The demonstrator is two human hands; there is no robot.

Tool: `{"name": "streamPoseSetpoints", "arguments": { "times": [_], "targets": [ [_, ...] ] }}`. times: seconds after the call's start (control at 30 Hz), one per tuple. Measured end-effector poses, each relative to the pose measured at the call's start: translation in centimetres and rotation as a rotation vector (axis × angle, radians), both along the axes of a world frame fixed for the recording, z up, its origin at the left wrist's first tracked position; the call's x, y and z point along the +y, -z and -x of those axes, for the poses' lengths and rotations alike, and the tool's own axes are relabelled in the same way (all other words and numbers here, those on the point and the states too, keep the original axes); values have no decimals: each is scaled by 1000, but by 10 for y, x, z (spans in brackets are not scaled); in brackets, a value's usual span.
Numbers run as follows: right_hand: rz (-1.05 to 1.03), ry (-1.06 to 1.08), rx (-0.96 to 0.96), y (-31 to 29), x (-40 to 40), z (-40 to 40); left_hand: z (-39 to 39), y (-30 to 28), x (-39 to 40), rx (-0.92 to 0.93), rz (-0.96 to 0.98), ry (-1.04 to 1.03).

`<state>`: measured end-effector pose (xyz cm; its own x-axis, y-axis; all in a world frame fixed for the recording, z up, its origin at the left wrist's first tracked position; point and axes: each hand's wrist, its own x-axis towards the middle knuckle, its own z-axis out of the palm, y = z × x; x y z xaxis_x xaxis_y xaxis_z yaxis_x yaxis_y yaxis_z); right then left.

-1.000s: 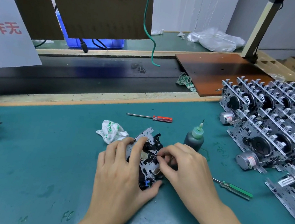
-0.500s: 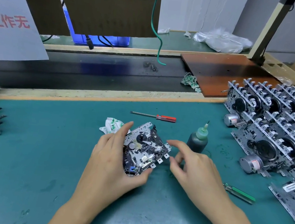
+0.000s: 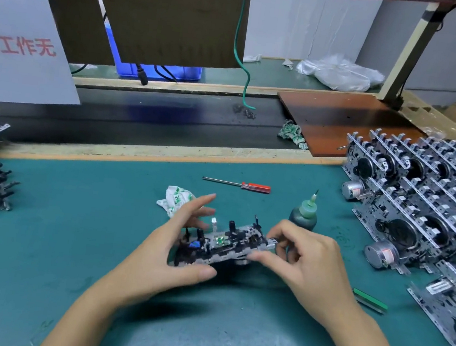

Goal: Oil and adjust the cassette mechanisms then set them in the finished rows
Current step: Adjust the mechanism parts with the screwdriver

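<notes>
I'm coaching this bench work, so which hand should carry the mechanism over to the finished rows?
Probably the right hand: it pinches the cassette mechanism at the end nearer the finished rows, which stand on the right.

Both forearms reached in from the lower edge, bare, converging toward the middle. Left hand [image 3: 165,254] sat palm inward, thumb laid along the near lower edge of the cassette mechanism [image 3: 220,246], fingers [image 3: 203,201] spread and mostly straight, lifted behind it. Right hand [image 3: 305,257] came in knuckles up, fingers curled, thumb and fingertips pinching the right end of the same piece. Wrists well apart, both raised off the surface.
</notes>
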<state>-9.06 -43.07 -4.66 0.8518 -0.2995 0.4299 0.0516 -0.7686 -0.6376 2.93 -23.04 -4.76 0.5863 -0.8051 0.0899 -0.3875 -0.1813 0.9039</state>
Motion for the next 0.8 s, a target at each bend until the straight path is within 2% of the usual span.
{"name": "streamPoseSetpoints", "arguments": {
  "times": [0.1, 0.17, 0.3, 0.4, 0.5, 0.57, 0.7, 0.8],
  "targets": [
    [-68, 57, -48, 0, 1, 0, 2, -4, -1, 117, 69, -5],
    [-74, 80, -46, 2, 1, -1, 4, -4, -7, 146, 108, -97],
    [20, 65, 61, 4, 0, -2, -1, 1, -10, 0, 55, -281],
    [-93, -23, 113, 1, 2, -2, 0, 2, -8, -53, 6, -442],
    [-122, -105, 147, 4, 11, -6, 3, 4, -12, -246, -139, -581],
    [-146, -118, 120, 5, 19, -10, 3, 3, -12, -349, -68, -546],
    [-255, -133, 112, 2, 20, -13, 5, -1, -13, -576, 152, -329],
    [-381, -203, 152, 1, 12, -11, 9, -3, -14, -638, 247, -354]
  ]
}}
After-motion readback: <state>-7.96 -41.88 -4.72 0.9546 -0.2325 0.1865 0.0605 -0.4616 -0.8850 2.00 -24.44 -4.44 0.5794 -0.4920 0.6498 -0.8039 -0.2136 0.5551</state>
